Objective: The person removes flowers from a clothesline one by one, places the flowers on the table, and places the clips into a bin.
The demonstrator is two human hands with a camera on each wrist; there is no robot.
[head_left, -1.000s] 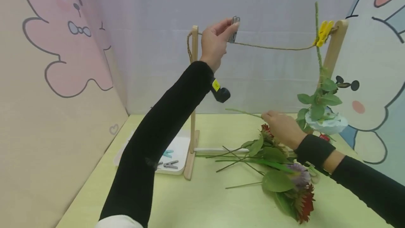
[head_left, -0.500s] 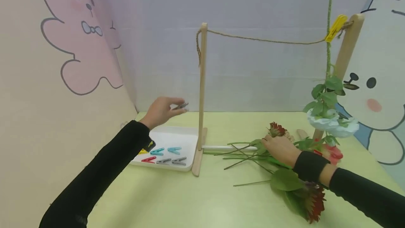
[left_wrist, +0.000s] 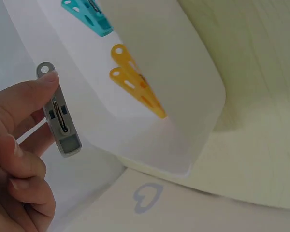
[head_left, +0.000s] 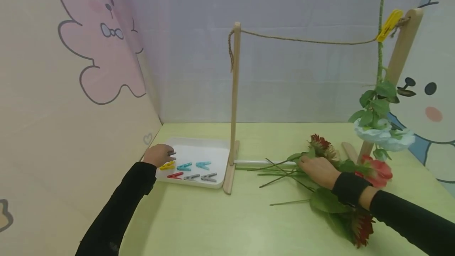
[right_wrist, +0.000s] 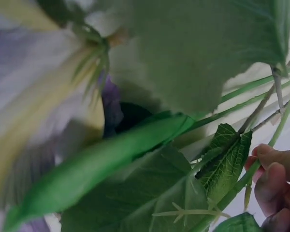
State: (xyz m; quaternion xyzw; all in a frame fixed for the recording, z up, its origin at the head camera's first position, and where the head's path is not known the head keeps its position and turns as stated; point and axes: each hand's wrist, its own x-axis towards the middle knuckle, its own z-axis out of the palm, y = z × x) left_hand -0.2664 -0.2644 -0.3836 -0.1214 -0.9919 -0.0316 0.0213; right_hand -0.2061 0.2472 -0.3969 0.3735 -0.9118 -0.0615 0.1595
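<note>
My left hand (head_left: pixel 157 155) is over the left end of the white tray (head_left: pixel 218 155). Its thumb and fingers pinch a grey clothespin (left_wrist: pixel 60 116), raised above the tray floor. Inside the tray lie a yellow clothespin (head_left: pixel 167 166), a red one, two teal ones and two grey ones. On the right, my right hand (head_left: pixel 318 171) is down at a pile of artificial flowers and pinches a green flower stem (right_wrist: pixel 246 179). Large leaves (right_wrist: pixel 183 53) and a blurred purple-white bloom (right_wrist: pixel 34 121) fill much of the right wrist view; which bloom the stem bears is hidden.
A twine line (head_left: pixel 305 40) runs between two wooden posts (head_left: pixel 235 94). Near the right post, a yellow clothespin (head_left: pixel 390 25) holds a pale blue flower (head_left: pixel 384 133) hanging upside down. A white crossbar (head_left: pixel 263 162) passes behind the stems.
My left hand came down from the twine to the tray, bringing the grey clothespin along. My right hand lowered with the stem into the flower pile. The head view shifted left.
</note>
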